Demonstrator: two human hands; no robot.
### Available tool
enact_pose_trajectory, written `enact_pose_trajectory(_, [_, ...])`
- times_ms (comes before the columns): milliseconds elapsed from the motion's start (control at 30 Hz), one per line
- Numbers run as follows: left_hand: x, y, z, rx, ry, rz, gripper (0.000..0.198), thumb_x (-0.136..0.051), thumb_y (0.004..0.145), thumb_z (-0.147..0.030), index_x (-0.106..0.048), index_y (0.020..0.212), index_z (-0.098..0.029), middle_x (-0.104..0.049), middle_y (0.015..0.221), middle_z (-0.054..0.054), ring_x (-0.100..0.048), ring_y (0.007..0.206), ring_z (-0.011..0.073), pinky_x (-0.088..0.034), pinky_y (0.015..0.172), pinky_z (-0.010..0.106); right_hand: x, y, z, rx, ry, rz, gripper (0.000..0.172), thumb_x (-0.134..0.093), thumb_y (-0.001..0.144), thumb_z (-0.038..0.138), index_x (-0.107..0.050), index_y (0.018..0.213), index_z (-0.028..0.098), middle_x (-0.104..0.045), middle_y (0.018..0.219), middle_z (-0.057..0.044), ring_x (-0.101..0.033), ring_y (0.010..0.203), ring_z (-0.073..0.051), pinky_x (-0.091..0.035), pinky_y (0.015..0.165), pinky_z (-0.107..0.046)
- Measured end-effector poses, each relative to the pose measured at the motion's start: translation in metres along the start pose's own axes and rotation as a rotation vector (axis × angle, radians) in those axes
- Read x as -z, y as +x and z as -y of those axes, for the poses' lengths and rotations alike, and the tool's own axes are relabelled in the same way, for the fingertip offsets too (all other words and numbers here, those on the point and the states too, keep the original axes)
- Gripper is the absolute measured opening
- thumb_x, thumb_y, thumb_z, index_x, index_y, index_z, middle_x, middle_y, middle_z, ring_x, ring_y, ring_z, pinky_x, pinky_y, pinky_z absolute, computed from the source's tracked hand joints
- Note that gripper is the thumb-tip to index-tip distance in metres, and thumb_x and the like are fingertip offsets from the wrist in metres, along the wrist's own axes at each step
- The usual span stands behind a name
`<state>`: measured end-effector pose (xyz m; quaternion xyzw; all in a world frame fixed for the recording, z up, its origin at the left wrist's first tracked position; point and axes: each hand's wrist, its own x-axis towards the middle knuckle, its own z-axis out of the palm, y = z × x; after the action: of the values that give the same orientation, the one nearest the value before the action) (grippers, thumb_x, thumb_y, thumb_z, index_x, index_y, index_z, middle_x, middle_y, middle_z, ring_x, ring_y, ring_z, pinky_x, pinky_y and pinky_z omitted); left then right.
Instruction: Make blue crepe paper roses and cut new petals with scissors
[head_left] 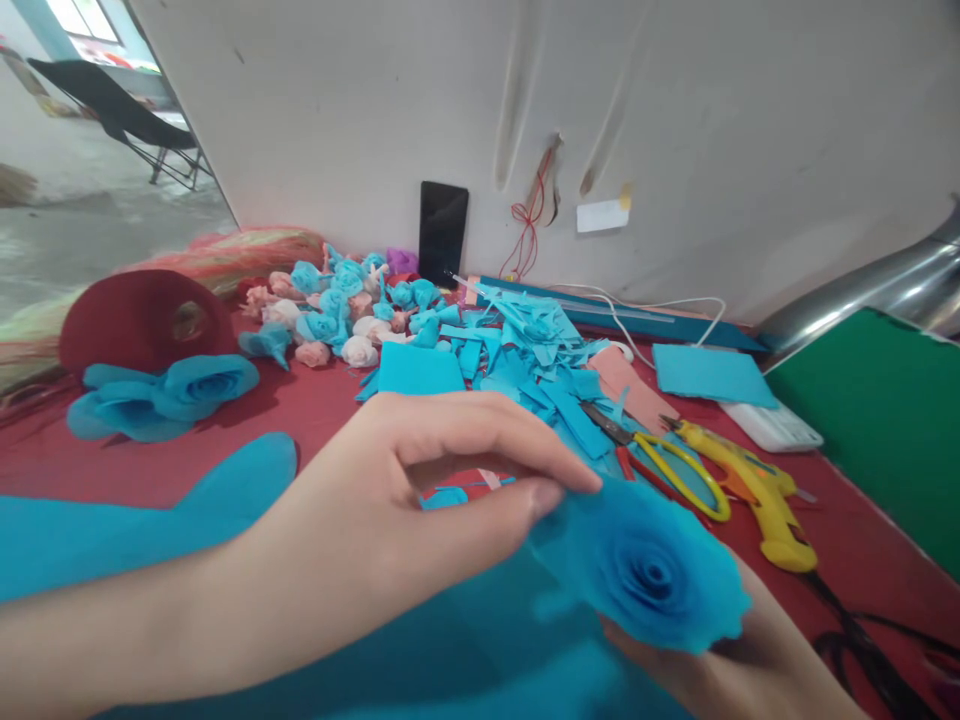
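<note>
A blue rolled fabric rose [649, 575] is held low in the middle of the view. My left hand [405, 500] reaches in from the left and pinches the rose's outer petal between thumb and forefinger. My right hand [720, 670] is underneath the rose and mostly hidden by it; it appears to hold the flower from below. A large sheet of blue fabric [150, 520] lies under my left arm.
On the red table [315, 420] lie blue scraps [525, 360], small blue and pink roses [330, 310], larger blue flowers [165, 395], yellow-handled scissors [675, 465], a yellow glue gun [757, 490], a dark red felt roll [135, 320], a black phone [442, 232] against the wall, green felt [885, 420].
</note>
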<state>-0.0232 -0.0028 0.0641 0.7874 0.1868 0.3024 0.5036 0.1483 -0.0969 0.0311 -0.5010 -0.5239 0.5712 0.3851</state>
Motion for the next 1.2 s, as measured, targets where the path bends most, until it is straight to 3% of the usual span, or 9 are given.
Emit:
enact_pose_trajectory(133, [0.001, -0.001, 0.001, 0.057, -0.037, 0.033, 0.017, -0.053, 0.081, -0.020, -0.064, 0.087, -0.032, -0.066, 0.088, -0.009, -0.061, 0.090, 0.0102, -0.053, 0.066, 0.010, -0.001, 0.001, 0.000, -0.052, 0.002, 0.006, 0.022, -0.060, 0.068, 0.038, -0.047, 0.064, 0.021, -0.037, 0.059, 0.001, -0.029, 0.053, -0.011, -0.031, 0.046, -0.022])
enact_pose_trajectory(300, [0.000, -0.004, 0.003, 0.105, -0.098, 0.065, 0.022, -0.054, 0.080, -0.018, -0.063, 0.089, -0.035, -0.066, 0.094, -0.009, -0.061, 0.095, 0.0135, -0.053, 0.064, 0.012, -0.001, 0.000, -0.007, -0.009, -0.056, -0.039, 0.021, -0.058, 0.068, 0.036, -0.046, 0.060, 0.021, -0.036, 0.055, 0.002, -0.029, 0.050, -0.010, -0.032, 0.041, -0.019])
enact_pose_trajectory(467, [-0.001, -0.007, 0.003, 0.174, -0.116, 0.096, 0.024, -0.055, 0.080, -0.020, -0.063, 0.092, -0.039, -0.064, 0.099, -0.010, -0.058, 0.101, 0.0150, -0.052, 0.071, 0.016, 0.005, -0.001, -0.011, 0.188, -0.369, -0.194, 0.010, -0.055, 0.069, 0.029, -0.059, 0.062, 0.025, -0.053, 0.051, 0.003, -0.050, 0.047, -0.012, -0.044, 0.037, -0.014])
enact_pose_trajectory(600, [0.000, -0.006, 0.002, 0.220, -0.126, 0.087, 0.022, -0.055, 0.080, -0.022, -0.062, 0.092, -0.039, -0.063, 0.099, -0.008, -0.058, 0.097, 0.0154, -0.051, 0.069, 0.017, 0.009, -0.001, -0.006, 0.346, -0.558, -0.292, 0.010, -0.054, 0.071, 0.023, -0.062, 0.065, 0.026, -0.059, 0.051, 0.007, -0.056, 0.045, -0.010, -0.046, 0.041, -0.011])
enact_pose_trajectory(767, [0.001, -0.004, 0.007, 0.228, -0.121, 0.104, 0.024, -0.056, 0.079, -0.023, -0.060, 0.095, -0.039, -0.061, 0.102, -0.007, -0.059, 0.091, 0.0154, -0.050, 0.067, 0.019, 0.011, -0.001, -0.008, 0.378, -0.601, -0.333, 0.009, -0.054, 0.071, 0.020, -0.061, 0.067, 0.025, -0.058, 0.052, 0.008, -0.053, 0.044, -0.007, -0.044, 0.041, -0.008])
enact_pose_trajectory(900, [-0.001, -0.004, 0.009, 0.226, -0.114, 0.067, 0.023, -0.060, 0.075, -0.025, -0.061, 0.094, -0.039, -0.060, 0.097, -0.007, -0.058, 0.074, 0.0105, -0.050, 0.060, 0.016, 0.011, 0.002, -0.011, 0.371, -0.531, -0.340, 0.011, -0.055, 0.070, 0.017, -0.061, 0.070, 0.026, -0.058, 0.054, 0.010, -0.053, 0.048, -0.006, -0.043, 0.045, -0.007])
enact_pose_trajectory(1100, [-0.002, -0.003, 0.010, 0.304, -0.145, 0.067, 0.025, -0.058, 0.076, -0.020, -0.060, 0.092, -0.038, -0.059, 0.068, -0.007, -0.058, 0.057, 0.0074, -0.050, 0.052, 0.013, 0.013, 0.004, -0.010, 0.368, -0.711, -0.366, 0.018, -0.050, 0.073, 0.023, -0.056, 0.056, 0.018, -0.045, 0.045, 0.006, -0.038, 0.041, -0.007, -0.037, 0.038, -0.011])
enact_pose_trajectory(1200, [-0.003, -0.002, 0.013, 0.286, -0.125, 0.068, 0.028, -0.057, 0.076, -0.017, -0.059, 0.093, -0.039, -0.055, 0.062, -0.008, -0.057, 0.056, 0.0059, -0.050, 0.051, 0.010, 0.015, 0.003, -0.010, 0.303, -0.746, -0.330, 0.023, -0.046, 0.076, 0.027, -0.058, 0.061, 0.016, -0.045, 0.049, 0.004, -0.041, 0.045, -0.008, -0.040, 0.041, -0.013])
